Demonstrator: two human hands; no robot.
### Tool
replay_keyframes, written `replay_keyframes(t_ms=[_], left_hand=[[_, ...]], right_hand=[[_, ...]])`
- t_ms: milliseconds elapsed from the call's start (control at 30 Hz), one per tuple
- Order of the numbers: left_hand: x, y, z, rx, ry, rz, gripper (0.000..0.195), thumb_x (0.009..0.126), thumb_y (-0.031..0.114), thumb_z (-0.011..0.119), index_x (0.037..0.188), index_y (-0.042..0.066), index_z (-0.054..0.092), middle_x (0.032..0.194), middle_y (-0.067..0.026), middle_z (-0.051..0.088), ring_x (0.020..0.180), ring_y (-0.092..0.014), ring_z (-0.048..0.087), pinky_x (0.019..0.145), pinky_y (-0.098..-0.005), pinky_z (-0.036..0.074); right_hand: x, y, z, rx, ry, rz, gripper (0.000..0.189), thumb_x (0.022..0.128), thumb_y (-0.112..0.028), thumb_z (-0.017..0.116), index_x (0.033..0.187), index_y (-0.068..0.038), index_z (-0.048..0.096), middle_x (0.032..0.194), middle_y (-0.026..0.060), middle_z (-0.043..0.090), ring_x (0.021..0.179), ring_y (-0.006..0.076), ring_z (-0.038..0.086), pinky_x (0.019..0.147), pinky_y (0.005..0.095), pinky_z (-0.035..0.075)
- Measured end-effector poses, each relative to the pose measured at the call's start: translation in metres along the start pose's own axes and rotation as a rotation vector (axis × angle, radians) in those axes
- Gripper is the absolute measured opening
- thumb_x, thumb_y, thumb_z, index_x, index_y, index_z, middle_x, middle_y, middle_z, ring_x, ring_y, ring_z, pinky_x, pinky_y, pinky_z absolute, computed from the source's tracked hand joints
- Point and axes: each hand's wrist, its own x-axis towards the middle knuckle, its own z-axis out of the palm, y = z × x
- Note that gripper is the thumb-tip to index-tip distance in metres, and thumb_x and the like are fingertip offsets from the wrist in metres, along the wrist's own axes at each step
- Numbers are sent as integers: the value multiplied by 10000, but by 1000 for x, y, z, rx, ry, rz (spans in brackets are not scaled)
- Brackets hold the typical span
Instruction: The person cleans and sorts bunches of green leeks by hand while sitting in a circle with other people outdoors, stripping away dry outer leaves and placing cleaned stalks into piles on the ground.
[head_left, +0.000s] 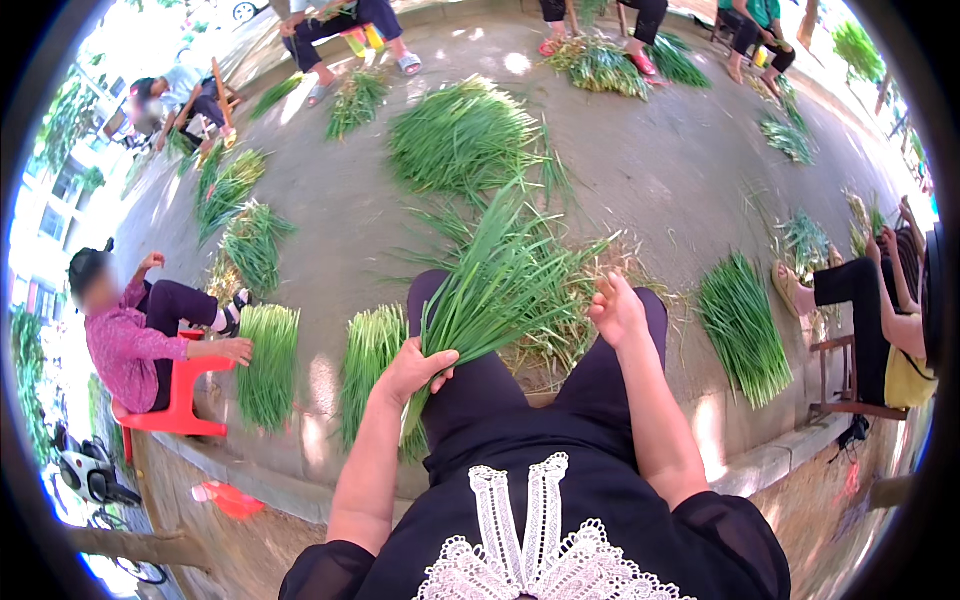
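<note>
My left hand (421, 369) is shut around the pale lower ends of a bunch of garlic chives (487, 277). Its long green leaves fan out up and to the right, over my lap and knees. My right hand (616, 309) is raised over my right thigh, apart from the bunch. Its fingers are loosely bent, and nothing plainly shows between them. Between my knees and beyond lie dry leaf trimmings (551, 341) mixed with loose green leaves. A neatly laid stack of chives (369, 360) rests on the ground beside my left leg.
Ahead is a large heap of chives (465, 135) on the paved ground. Another stack (744, 330) lies to my right. At left, a person sits on a red plastic stool (180, 397), one hand at a chive stack (268, 364). Several other people sit around with chive piles.
</note>
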Motion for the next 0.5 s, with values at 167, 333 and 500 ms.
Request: replay_keyframes(t_ms=[167,333,500], left_hand=[[-8,36,-22,175,112,31,189,771,156,671,785,4,559,596,-51,567,394,-82,467,379,-210,370],[-2,75,-29,415,274,134,286,734,248,707,849,13,590,589,-58,561,434,-102,496,413,-245,411],[24,92,4,1113,524,613,337,751,315,654,891,19,575,692,-126,624,673,-277,635,605,-365,492]], right_hand=[[-5,2,-6,-17,34,30,103,879,-184,511,932,-101,481,775,23,547,562,135,508,449,254,405],[-19,26,20,-180,-90,139,186,881,-216,513,997,-75,474,889,64,535,587,133,504,475,255,419],[-68,65,76,-410,-472,321,609,847,-379,579,1285,-47,316,1088,101,447,822,173,523,682,326,482]])
